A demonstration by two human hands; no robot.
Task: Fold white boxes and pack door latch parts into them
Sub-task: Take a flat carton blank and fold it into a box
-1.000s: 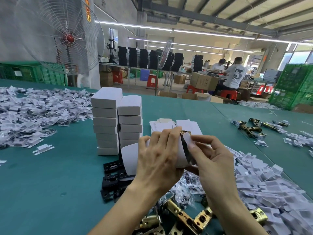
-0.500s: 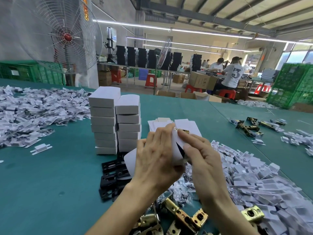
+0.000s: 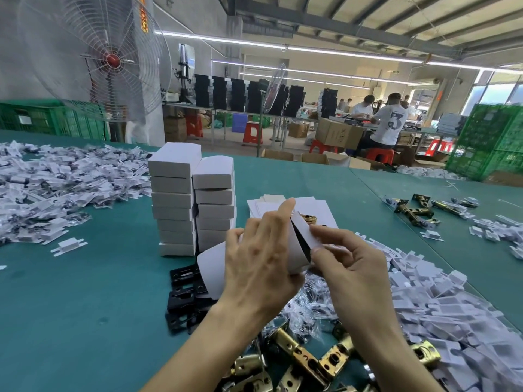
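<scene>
Left index finger [image 3: 285, 207] lifted, right pinch dropped onto the flap [image 3: 304, 234]: closing step.
Over the table [image 3: 85, 292], left hand [image 3: 260, 261] wraps the white box [image 3: 212, 264]; right hand [image 3: 351, 267] fingers [image 3: 322, 232] clamp its flap, brass latch [image 3: 308, 217] protruding. Next: seat latch, tuck flap.

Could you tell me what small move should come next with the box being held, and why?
Probably tuck the flap shut: the left hand grips the white box, the right hand pinches its open flap, and a brass latch shows at the mouth.
</scene>
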